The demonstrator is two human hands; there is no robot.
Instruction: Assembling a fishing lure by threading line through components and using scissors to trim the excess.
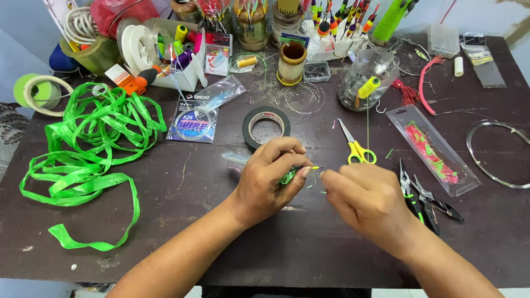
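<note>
view: head camera, looking down at a dark worktable (309,248), both forearms coming in from the bottom edge.
left hand: left hand (270,179) curled, fingers and thumb pinched shut on a small green piece (288,176); a thin yellow tip (315,168) pokes out past the fingertips to the right.
right hand: right hand (367,196) just beside the left, fingertips closed together near the yellow tip; cannot tell what it pinches, too small, maybe a fine thread.
green piece location: centre of the table, held just above the surface, in front of the tape roll.
thread: thin yellow-green line (367,124) runs down from a yellow spool (369,87) toward the scissors; lower end not traceable.
tape roll: black tape roll (266,127) flat on the table, just beyond the left hand.
scissors: yellow-handled scissors (356,146) lying closed, just beyond the right hand.
pliers: dark pliers (422,198) lying right of the right hand, close to the wrist.
plastic pack: clear long pack (433,150) with pink and green bits inside, right of the scissors.
green ribbon: loose bright green ribbon (91,146) heaped on the left side, well apart from the hands.
wire packet: clear packet of coiled wire (193,122) between ribbon and tape roll.
jar: clear jar (367,83) tilted on its side behind the scissors, yellow spool at its mouth.
wire ring: bare metal wire ring (497,154) at the far right.
back edge: cluttered with pots of floats, spools and a white box; details too small.
</note>
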